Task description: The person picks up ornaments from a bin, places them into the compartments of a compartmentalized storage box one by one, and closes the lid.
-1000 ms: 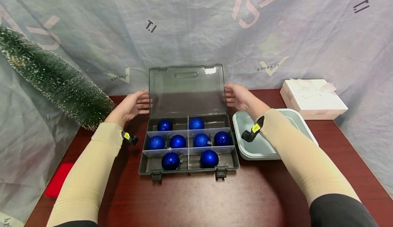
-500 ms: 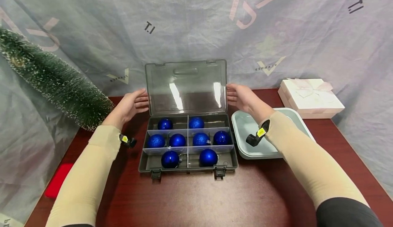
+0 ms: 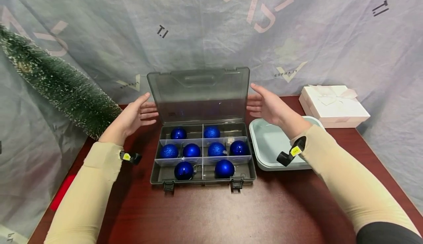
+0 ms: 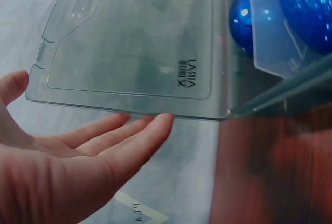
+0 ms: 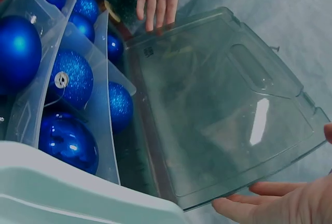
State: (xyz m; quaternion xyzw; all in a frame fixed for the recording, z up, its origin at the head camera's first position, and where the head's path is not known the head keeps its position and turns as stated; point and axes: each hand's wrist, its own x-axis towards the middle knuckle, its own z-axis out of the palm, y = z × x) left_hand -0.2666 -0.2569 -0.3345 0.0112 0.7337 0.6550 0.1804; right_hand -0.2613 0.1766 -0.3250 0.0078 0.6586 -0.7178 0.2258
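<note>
A grey see-through plastic storage box (image 3: pixel 214 182) stands mid-table with its hinged lid (image 3: pixel 201 97) raised, leaning slightly toward me. Clear dividers (image 3: pixel 202 152) part the base into compartments. Several blue Christmas balls (image 3: pixel 224 168), some glossy, some matt and some glittery, lie in them. My left hand (image 3: pixel 132 115) is at the lid's left edge, fingers extended; its fingertips (image 4: pixel 165 120) meet the edge in the left wrist view. At the lid's right edge is my right hand (image 3: pixel 269 106), fingers extended and thumb raised. Its fingertips (image 5: pixel 224 206) are by the rim. Neither hand grips the lid.
Right of the box are pale green trays (image 3: pixel 269 167), seemingly stacked, partly under my right forearm. A white-and-pink gift box (image 3: pixel 333 106) with a bow sits behind them. A small artificial fir tree (image 3: pixel 62 82) leans at left. Something red (image 3: pixel 62 192) lies by my left sleeve.
The lid has tilted forward from nearly upright, its top edge coming toward me. Both hands have shifted slightly outward and their thumbs have spread from the lid. The balls have stayed put.
</note>
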